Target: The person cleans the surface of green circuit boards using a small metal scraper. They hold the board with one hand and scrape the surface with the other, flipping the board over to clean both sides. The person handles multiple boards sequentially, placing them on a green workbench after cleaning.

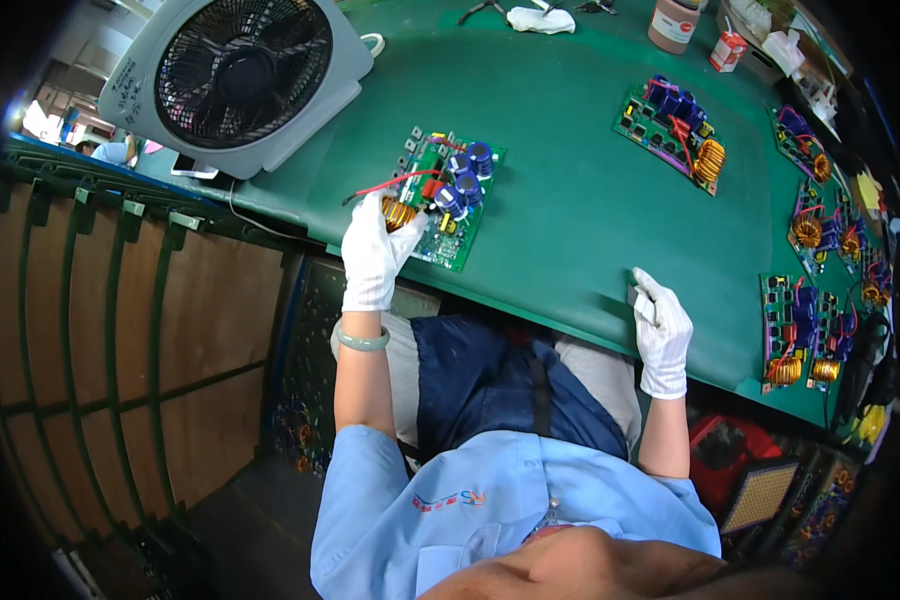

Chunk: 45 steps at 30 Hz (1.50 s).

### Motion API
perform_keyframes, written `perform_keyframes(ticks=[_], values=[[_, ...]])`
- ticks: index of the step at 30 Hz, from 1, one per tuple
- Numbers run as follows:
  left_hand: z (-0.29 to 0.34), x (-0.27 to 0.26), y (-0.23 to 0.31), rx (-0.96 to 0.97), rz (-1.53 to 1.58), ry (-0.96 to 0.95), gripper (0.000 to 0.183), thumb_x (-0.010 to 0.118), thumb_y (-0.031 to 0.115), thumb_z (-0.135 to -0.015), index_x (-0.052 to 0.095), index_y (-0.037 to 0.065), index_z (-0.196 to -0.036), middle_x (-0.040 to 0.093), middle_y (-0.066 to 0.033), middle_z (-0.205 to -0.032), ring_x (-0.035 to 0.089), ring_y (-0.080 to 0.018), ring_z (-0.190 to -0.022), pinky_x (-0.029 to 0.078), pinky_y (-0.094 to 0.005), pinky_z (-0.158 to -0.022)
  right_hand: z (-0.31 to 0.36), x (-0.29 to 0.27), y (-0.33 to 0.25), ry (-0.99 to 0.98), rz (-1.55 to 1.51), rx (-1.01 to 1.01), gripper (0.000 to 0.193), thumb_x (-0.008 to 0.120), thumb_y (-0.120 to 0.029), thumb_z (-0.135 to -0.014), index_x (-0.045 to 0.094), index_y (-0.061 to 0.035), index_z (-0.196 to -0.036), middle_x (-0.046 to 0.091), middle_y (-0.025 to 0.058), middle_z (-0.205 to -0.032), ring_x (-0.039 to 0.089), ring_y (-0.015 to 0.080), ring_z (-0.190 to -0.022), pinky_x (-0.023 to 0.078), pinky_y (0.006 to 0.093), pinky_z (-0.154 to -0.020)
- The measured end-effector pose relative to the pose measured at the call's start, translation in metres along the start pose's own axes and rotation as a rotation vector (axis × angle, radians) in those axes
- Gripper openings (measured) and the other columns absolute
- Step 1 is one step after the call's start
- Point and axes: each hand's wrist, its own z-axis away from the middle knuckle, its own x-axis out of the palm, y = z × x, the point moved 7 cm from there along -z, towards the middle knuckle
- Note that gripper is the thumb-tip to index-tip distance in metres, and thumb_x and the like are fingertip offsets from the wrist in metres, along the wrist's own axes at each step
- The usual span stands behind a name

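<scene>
My left hand [375, 255], in a white glove, grips the near corner of a green circuit board [448, 200] that carries blue capacitors, a copper coil and a red wire. The board lies on the green table mat [570, 200] near its front edge. My right hand [660, 330], also gloved, rests at the mat's front edge and pinches a small grey flat part [642, 303] between thumb and fingers.
A grey box fan [235, 75] stands at the back left. More circuit boards lie at the middle back [672, 132] and along the right side [805, 330]. A brown jar [673, 24], a white cloth [540, 19] and a small carton [727, 50] sit at the far edge.
</scene>
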Motion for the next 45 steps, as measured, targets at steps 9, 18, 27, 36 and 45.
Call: perform_keyframes(ticks=[9, 18, 27, 36, 45], values=[[0.006, -0.001, 0.002, 0.012, 0.057, 0.036, 0.054, 0.084, 0.028, -0.074, 0.058, 0.012, -0.118, 0.064, -0.0162, -0.1, 0.066, -0.0331, -0.084, 0.055, -0.0393, -0.076, 0.001, 0.004, -0.004, -0.042, -0.016, 0.015, 0.027, 0.065, 0.0, -0.088, 0.071, -0.005, -0.114, 0.072, 0.0118, -0.095, 0.071, 0.0244, -0.083, 0.055, 0.0316, -0.075], [0.003, 0.001, -0.003, -0.1, 0.013, -0.006, 0.058, 0.084, 0.032, -0.073, 0.058, 0.012, -0.12, 0.065, -0.0156, -0.104, 0.067, -0.0346, -0.089, 0.054, -0.0413, -0.077, 0.0, 0.008, -0.006, -0.044, 0.018, 0.048, 0.03, 0.066, 0.001, -0.086, 0.071, -0.004, -0.116, 0.071, 0.0132, -0.093, 0.069, 0.0251, -0.081, 0.054, 0.031, -0.075], [0.006, 0.004, -0.009, 0.047, 0.067, 0.184, 0.053, 0.085, 0.03, -0.07, 0.062, 0.009, -0.114, 0.068, -0.012, -0.097, 0.067, -0.0312, -0.086, 0.055, -0.0387, -0.074, 0.005, 0.013, 0.0, -0.066, 0.043, 0.066, 0.037, 0.058, 0.008, -0.086, 0.068, -0.0008, -0.12, 0.072, 0.0101, -0.1, 0.069, 0.0193, -0.083, 0.055, 0.0294, -0.074], [0.004, 0.002, -0.013, 0.045, 0.127, 0.184, 0.054, 0.087, 0.027, -0.069, 0.062, 0.011, -0.114, 0.068, -0.0091, -0.103, 0.067, -0.0298, -0.09, 0.055, -0.0381, -0.077, 0.009, 0.016, 0.002, -0.061, 0.174, 0.041, 0.027, 0.062, 0.008, -0.088, 0.067, 0.0024, -0.114, 0.073, 0.0133, -0.11, 0.071, 0.0214, -0.086, 0.057, 0.0312, -0.077], [0.006, 0.009, -0.017, 0.041, 0.105, 0.172, 0.055, 0.087, 0.029, -0.069, 0.062, 0.013, -0.115, 0.068, -0.0071, -0.108, 0.067, -0.0291, -0.092, 0.055, -0.0379, -0.077, 0.011, 0.016, 0.008, -0.072, 0.213, 0.012, 0.019, 0.064, 0.005, -0.09, 0.064, 0.0022, -0.11, 0.072, 0.0151, -0.113, 0.072, 0.023, -0.085, 0.058, 0.0329, -0.077]])
